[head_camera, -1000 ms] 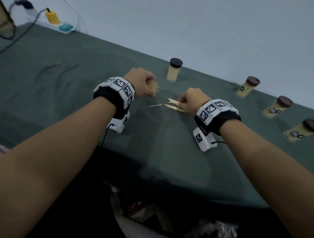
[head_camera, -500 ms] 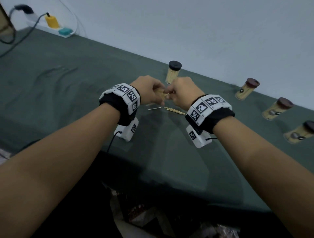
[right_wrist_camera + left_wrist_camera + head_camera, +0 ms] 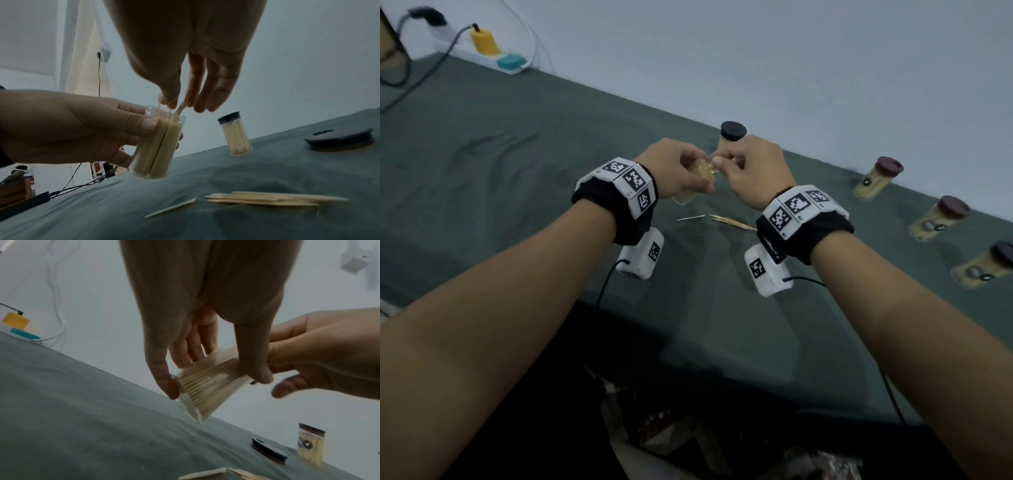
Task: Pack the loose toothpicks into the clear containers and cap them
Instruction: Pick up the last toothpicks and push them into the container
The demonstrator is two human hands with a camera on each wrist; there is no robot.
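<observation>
Gripping an uncapped container (image 3: pixel 156 146), left hand (image 3: pixel 68 128); right hand (image 3: pixel 185 61) pinching toothpicks (image 3: pixel 183 104), seemingly inside its mouth.

Green-clothed table (image 3: pixel 524 212), loose toothpicks (image 3: pixel 273 198), black cap (image 3: pixel 339 140), capped containers (image 3: pixel 936 219)

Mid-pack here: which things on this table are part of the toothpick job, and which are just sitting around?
In the job:
- open container gripped by left hand
- toothpicks pinched by right hand, tips entering its mouth
- loose toothpicks on the cloth
- loose black cap

Lying about:
- capped, filled containers along the wall
- power strip with plugs, far corner
</observation>
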